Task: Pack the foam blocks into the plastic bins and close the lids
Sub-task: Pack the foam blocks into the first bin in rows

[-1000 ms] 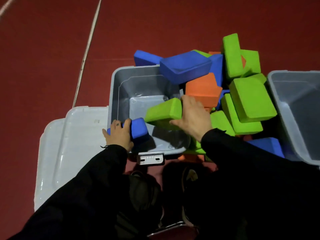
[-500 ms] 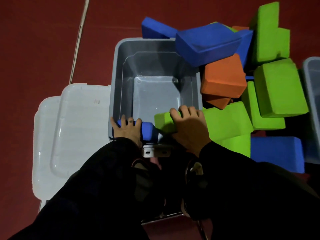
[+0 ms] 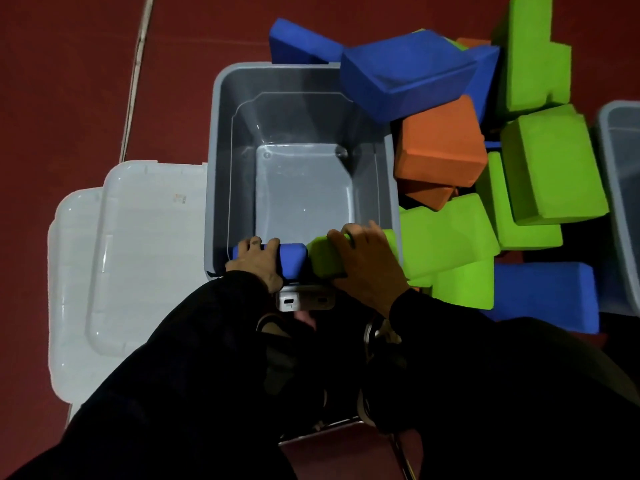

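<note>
Head view: inside the grey bin, at its near wall, the left hand curls its fingers over a blue block, and the right hand grips a green block beside it.

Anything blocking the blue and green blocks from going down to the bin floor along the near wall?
Nothing visible does. The left hand grips the blue block and the right hand grips the green block, both against the near wall of the grey bin. The bin floor shows bare beyond them.
</note>
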`<state>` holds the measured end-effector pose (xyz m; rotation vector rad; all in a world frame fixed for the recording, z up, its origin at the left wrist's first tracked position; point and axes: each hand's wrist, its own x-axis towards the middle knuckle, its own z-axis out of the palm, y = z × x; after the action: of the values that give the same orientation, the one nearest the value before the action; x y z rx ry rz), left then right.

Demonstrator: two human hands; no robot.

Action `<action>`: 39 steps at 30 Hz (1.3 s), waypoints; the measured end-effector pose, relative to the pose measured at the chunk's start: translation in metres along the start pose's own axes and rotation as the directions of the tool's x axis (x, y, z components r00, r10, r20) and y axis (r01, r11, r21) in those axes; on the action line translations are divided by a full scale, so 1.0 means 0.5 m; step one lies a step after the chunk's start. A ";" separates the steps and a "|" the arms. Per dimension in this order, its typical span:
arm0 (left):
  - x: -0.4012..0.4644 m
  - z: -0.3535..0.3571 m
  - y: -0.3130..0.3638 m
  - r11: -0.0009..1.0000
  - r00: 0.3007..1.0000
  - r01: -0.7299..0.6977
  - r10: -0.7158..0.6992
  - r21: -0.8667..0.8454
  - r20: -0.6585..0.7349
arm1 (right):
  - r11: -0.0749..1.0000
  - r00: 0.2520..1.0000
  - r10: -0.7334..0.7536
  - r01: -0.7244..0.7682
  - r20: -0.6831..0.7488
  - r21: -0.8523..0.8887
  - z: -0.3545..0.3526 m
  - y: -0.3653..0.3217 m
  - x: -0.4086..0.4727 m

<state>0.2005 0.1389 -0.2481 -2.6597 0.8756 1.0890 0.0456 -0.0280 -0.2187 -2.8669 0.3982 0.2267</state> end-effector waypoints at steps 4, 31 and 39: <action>0.002 0.007 0.000 1.000 1.000 0.006 -0.006 -0.016 -0.003 | 0.994 0.990 0.050 -0.062 0.130 0.090 0.043 -0.003 0.007; 0.017 0.069 0.037 0.989 0.891 -0.143 0.141 0.027 -0.432 | 0.977 0.906 0.170 -0.206 0.387 0.053 0.138 -0.003 0.075; 0.023 0.066 0.039 0.988 0.916 -0.139 0.155 0.068 -0.369 | 0.974 0.922 0.171 -0.211 0.349 0.079 0.139 -0.005 0.094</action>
<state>0.1762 0.1285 -0.2780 -2.8537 1.1644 0.5806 0.0826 -0.0199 -0.2935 -2.6040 0.5985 0.6993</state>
